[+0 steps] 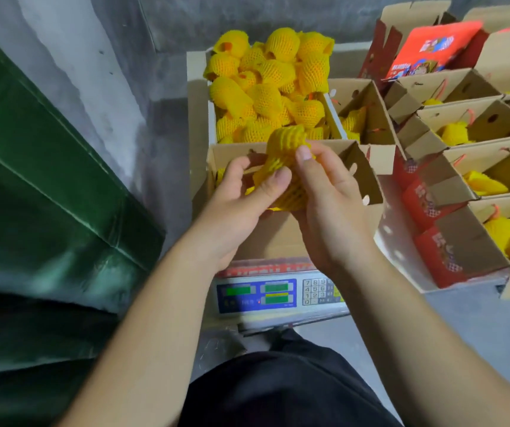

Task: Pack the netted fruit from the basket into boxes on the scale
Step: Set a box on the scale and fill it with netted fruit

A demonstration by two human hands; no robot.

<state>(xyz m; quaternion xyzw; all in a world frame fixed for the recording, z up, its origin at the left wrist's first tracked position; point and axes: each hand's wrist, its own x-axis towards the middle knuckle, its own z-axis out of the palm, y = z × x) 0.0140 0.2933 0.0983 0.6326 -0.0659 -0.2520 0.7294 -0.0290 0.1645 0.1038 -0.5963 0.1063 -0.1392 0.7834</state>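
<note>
Both of my hands hold one fruit in yellow foam netting (281,161) above an open cardboard box (367,186). My left hand (241,204) grips it from the left, and my right hand (330,204) pinches it from the right. The box stands on a digital scale (278,295) with a blue display panel and a keypad. Behind the box, a white basket (212,87) is heaped with several more yellow netted fruits (266,84).
Rows of open cardboard boxes (475,124) with netted fruit inside stand to the right, red printed sides showing. A green cloth-covered bulk (47,180) fills the left side. Grey concrete wall and floor surround the scale. My dark-trousered leg (278,392) is below.
</note>
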